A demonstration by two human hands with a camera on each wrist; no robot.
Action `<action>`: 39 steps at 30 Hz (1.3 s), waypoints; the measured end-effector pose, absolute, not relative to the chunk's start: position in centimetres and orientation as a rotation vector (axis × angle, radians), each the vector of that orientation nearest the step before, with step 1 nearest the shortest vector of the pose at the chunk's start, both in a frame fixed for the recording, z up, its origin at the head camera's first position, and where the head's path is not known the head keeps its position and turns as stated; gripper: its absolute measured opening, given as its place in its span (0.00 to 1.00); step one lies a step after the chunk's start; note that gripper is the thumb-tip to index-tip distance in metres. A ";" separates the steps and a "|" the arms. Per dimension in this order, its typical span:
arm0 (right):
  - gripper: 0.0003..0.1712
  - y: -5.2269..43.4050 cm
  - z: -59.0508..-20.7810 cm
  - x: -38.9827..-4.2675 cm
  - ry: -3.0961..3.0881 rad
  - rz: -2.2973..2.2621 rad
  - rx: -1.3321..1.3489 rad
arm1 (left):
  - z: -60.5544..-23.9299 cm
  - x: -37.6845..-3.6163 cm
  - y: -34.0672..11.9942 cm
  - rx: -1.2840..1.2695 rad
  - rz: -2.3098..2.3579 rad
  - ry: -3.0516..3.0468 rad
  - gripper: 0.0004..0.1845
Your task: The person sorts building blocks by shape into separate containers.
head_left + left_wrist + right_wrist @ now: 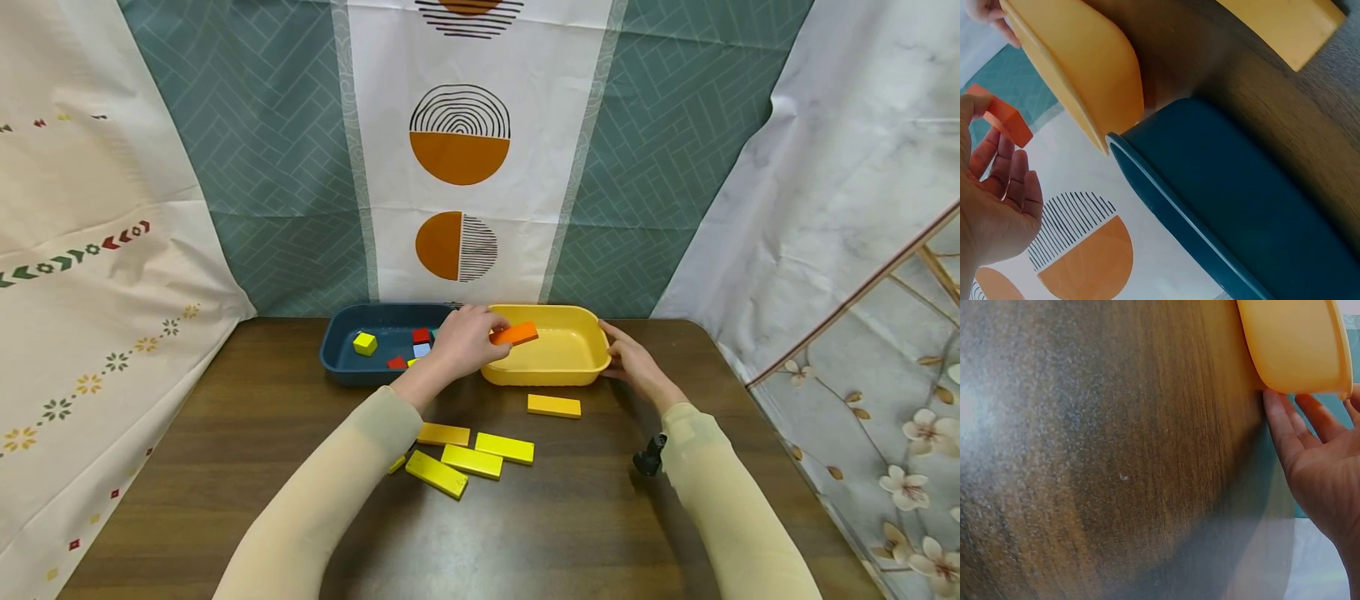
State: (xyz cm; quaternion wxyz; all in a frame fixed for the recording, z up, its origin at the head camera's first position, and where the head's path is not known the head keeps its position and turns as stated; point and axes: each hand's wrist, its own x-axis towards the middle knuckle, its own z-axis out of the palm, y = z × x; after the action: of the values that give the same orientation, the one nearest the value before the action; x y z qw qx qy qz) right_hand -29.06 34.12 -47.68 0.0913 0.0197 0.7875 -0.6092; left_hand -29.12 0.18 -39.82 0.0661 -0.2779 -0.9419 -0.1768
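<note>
My left hand (467,340) pinches an orange rectangular block (517,334) between thumb and fingers, over the left end of the yellow bin (546,381). The left wrist view shows the same orange block (1002,117) in the fingertips, above the bins' rims. My right hand (637,362) rests its fairly straight fingers against the right end of the yellow bin. Seen from the right wrist, fingertips (1280,415) touch the bin's outer wall low down, close to the tabletop. Beneath the left forearm stands a dark blue bin (360,377), partly hidden by the hand.
Inside the blue bin lie a yellow cube (365,343) and several small red, white and other blocks. A yellow-orange block (553,406) lies in front of the yellow bin. Several yellow blocks (472,461) are on the wooden table (525,533). A patterned cloth (480,250) hangs behind.
</note>
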 end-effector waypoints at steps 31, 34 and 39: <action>0.41 33.8 -47.4 -28.9 2.339 -1.816 0.068 | -40.3 -30.0 0.9 -0.786 -0.560 -2.892 0.26; 0.41 33.8 -47.5 -28.9 2.339 -1.815 0.068 | -40.1 -29.9 0.6 -0.796 -0.555 -2.889 0.26; 0.40 33.9 -47.7 -29.1 2.339 -1.815 0.075 | -39.5 -29.6 0.3 -0.839 -0.569 -2.891 0.26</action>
State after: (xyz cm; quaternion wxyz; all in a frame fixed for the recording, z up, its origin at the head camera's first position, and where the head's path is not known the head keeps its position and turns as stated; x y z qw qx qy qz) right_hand -29.06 33.89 -47.72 0.0899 0.0253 0.7865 -0.6105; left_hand -29.60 0.25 -39.50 0.0390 -0.2738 -0.9429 -0.1857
